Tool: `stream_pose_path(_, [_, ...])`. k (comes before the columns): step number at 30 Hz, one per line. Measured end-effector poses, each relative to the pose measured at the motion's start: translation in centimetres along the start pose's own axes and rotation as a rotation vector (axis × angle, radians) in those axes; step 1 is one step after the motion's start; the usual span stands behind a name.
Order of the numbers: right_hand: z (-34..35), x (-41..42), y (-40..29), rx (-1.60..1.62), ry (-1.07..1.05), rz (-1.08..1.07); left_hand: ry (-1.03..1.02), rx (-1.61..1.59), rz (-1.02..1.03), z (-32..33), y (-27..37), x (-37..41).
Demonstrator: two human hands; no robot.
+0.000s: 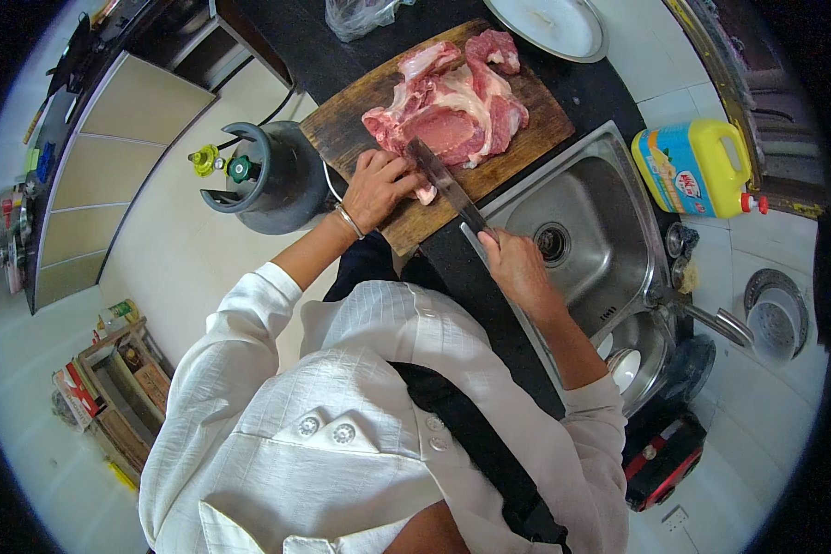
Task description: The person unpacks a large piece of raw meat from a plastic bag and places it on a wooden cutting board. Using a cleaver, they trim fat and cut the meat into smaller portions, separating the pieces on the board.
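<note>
A large piece of raw meat (450, 111) with pale fat lies on a wooden cutting board (543, 121). My right hand (516, 266) grips the handle of a kitchen knife (450, 187). Its dark steel blade slants up and left, its tip at the near edge of the meat. My left hand (379, 185), with a metal bangle at the wrist, presses on the near end of the meat just left of the blade. A small pale bit of meat (426, 194) shows beneath its fingers. What else those fingers cover is hidden.
Right of the board is a steel sink (595, 201) with a faucet (706, 315) and bowls (623, 367). A yellow oil jug (717, 166) stands beyond it. A metal plate (554, 28) and plastic bag (360, 17) lie behind. A gas cylinder (277, 183) stands left.
</note>
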State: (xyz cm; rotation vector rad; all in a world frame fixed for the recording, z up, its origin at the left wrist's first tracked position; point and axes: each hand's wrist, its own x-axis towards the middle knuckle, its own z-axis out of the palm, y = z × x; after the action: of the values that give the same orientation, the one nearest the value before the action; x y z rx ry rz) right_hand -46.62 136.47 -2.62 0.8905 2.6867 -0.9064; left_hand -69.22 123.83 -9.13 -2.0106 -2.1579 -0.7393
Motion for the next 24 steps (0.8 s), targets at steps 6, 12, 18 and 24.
stream_pose_path(6, [-0.7,0.9,-3.4,-0.062,-0.048,0.037,0.027,-0.016,0.014,0.5,-0.3,0.1])
stream_pose_path(12, [-1.9,0.3,-2.9,-0.133,-0.111,0.093,-0.025,-0.047,0.017,0.5,-0.7,0.3])
stream_pose_path(18, [-0.5,-0.4,-1.7,-0.181,-0.079,0.115,-0.013,-0.076,0.051,0.4,-1.3,0.3])
stream_pose_path(24, [-1.3,-0.1,-3.2,-0.165,-0.103,0.114,0.009,-0.098,0.062,0.8,-1.7,0.0])
